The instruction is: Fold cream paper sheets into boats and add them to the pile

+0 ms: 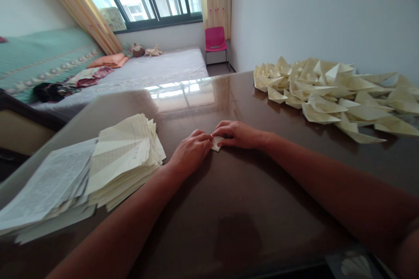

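Note:
A small folded piece of cream paper lies at the middle of the glossy brown table, mostly covered by fingers. My left hand has its fingers closed on the paper's left edge. From the other side, my right hand pinches the same paper between thumb and fingers. To the right stands a big heap of folded paper boats. Left of my left forearm is a thick stack of cream paper sheets, the top one creased.
Grey printed sheets lie beside the cream stack, near the table's left side. A dark-framed chair stands at the left. Beyond the table are a bed, a pink chair and a window. A white wall borders the right.

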Demonstrator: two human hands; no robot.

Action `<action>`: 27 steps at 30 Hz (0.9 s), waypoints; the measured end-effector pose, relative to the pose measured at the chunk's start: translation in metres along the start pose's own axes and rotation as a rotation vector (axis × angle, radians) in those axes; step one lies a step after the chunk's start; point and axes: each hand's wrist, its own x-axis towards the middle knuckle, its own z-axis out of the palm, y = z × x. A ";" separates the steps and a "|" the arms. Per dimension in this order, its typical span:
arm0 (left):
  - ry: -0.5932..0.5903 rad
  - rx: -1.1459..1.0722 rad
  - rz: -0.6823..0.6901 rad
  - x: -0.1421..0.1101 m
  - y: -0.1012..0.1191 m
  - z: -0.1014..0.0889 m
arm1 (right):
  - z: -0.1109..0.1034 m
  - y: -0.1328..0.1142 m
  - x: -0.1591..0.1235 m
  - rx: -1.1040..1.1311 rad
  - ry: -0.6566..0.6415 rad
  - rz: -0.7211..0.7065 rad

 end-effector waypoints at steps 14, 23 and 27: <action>-0.137 0.122 0.118 -0.001 0.004 -0.020 | -0.012 -0.005 -0.002 -0.084 -0.088 -0.142; -0.244 0.250 0.144 -0.001 0.017 -0.025 | -0.018 -0.009 -0.003 -0.157 -0.130 -0.178; -0.242 0.249 0.126 -0.001 0.020 -0.024 | -0.017 -0.024 -0.001 -0.320 -0.143 -0.208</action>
